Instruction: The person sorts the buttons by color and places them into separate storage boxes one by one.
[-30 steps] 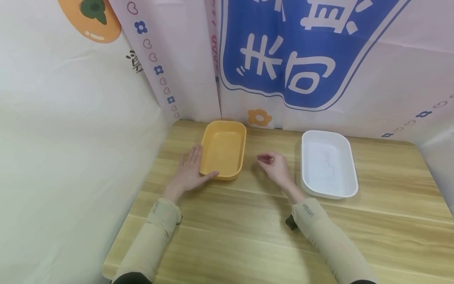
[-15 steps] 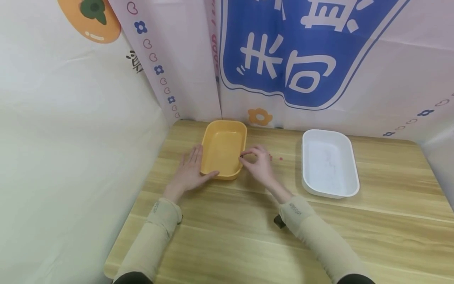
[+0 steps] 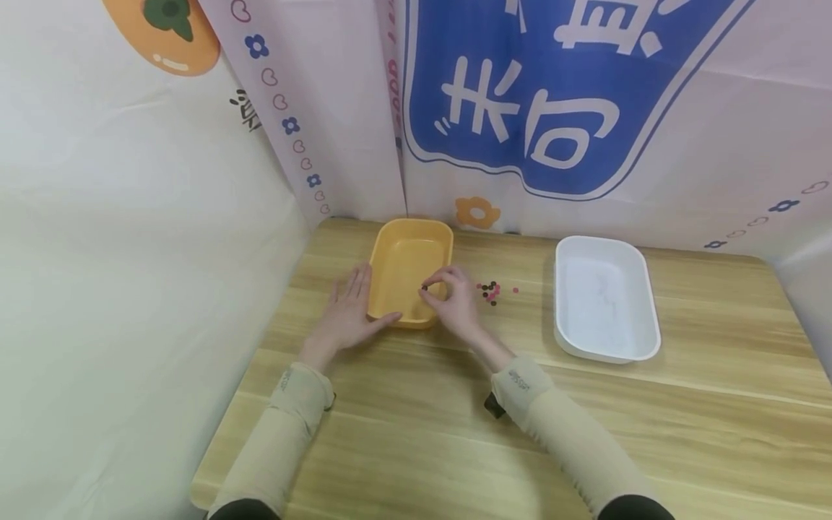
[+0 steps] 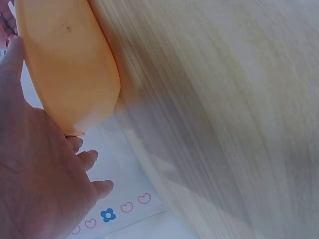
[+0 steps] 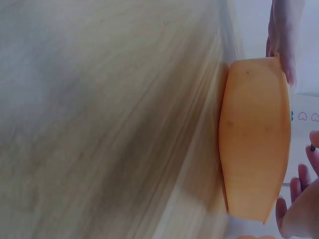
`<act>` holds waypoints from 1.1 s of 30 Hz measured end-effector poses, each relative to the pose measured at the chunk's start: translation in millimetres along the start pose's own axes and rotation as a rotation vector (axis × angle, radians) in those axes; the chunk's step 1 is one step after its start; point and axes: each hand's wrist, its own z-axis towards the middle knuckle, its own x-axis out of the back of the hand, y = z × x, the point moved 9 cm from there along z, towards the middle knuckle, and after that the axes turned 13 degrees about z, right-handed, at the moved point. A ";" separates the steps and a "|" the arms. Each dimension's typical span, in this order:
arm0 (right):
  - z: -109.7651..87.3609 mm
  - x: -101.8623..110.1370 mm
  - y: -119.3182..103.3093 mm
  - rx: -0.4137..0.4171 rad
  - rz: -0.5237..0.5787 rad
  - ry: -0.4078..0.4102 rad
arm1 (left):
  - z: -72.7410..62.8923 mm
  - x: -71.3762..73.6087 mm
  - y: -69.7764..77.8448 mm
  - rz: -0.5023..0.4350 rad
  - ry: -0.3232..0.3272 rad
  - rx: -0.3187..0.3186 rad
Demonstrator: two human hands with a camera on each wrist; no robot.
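My left hand lies along the left side of a yellow plastic box, its fingers straight and its thumb over the near rim. In the left wrist view that hand touches the box's wall. My right hand is above the box's right part and pinches a small dark bead between thumb and index finger. The bead also shows at the right edge of the right wrist view. To the right of that hand, a small pile of dark and pink beads lies on the table.
A white plastic box stands to the right on the wooden table. One pink bead lies apart from the pile. Printed cloth hangs behind the table, and a white cloth is at the left.
My right hand has moved left from beside the pile to above the yellow box, carrying the dark bead and uncovering the pile. My left hand has stayed still.
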 end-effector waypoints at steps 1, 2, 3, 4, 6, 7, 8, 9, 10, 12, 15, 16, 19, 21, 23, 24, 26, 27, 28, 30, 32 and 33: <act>0.0 -0.5 0.7 0.002 0.004 0.002 | 0.0 0.1 0.3 -0.001 0.002 -0.001; -0.1 -0.7 1.1 0.004 0.006 0.004 | 0.0 0.2 0.6 -0.002 0.004 -0.002; -0.5 -0.4 1.5 0.005 0.008 0.007 | -0.2 0.5 0.8 -0.004 0.004 -0.004; -0.7 -0.2 2.7 0.001 0.014 0.007 | 0.0 0.0 0.9 -0.002 0.003 -0.004; -1.4 1.6 5.5 -0.011 0.022 0.015 | 0.0 -0.7 1.0 -0.001 0.002 -0.006; -1.9 3.3 7.0 -0.017 0.030 0.020 | 0.2 -1.2 1.1 0.001 0.000 -0.007; -2.5 5.7 7.9 -0.021 0.034 0.029 | 0.6 -1.8 1.1 0.001 -0.004 -0.007; -3.0 8.5 10.0 -0.029 0.034 0.041 | 0.5 -1.9 1.3 0.000 -0.007 -0.007; -3.3 12.0 12.2 -0.038 0.037 0.055 | 0.6 -1.8 1.6 -0.004 -0.008 -0.008; -3.7 21.6 14.3 -0.040 0.046 0.095 | 0.6 -1.1 2.1 -0.015 -0.012 -0.007; -3.2 38.1 20.1 -0.063 0.070 0.151 | 0.8 0.5 2.6 -0.025 -0.014 -0.006; -2.9 43.6 22.0 -0.070 0.081 0.164 | 0.8 1.0 2.5 -0.027 -0.015 -0.005; -2.6 59.1 30.1 -0.113 0.103 0.186 | 0.5 2.0 2.4 -0.026 -0.022 -0.005; -2.9 68.9 35.9 -0.144 0.096 0.194 | 0.3 1.9 2.2 -0.027 -0.027 -0.006; -3.9 78.1 43.0 -0.176 0.087 0.201 | 0.2 1.5 2.1 -0.029 -0.032 -0.006; -4.4 82.2 47.1 -0.192 0.084 0.204 | 0.2 1.3 2.0 -0.030 -0.033 -0.005; -5.8 90.1 55.2 -0.229 0.080 0.213 | 0.1 1.0 1.7 -0.034 -0.036 -0.004; -6.3 93.6 60.2 -0.252 0.084 0.216 | 0.0 1.1 1.6 -0.034 -0.035 -0.002; -7.0 96.5 64.6 -0.280 0.089 0.217 | -0.2 1.0 1.6 -0.038 -0.036 -0.001; -8.4 101.8 73.6 -0.335 0.101 0.222 | -0.5 0.2 1.2 -0.041 -0.040 0.001; -10.1 105.6 82.1 -0.400 0.112 0.221 | -0.7 -0.6 0.7 -0.044 -0.040 0.002; -10.9 107.0 86.3 -0.431 0.116 0.217 | -0.7 -1.4 0.4 -0.045 -0.042 0.003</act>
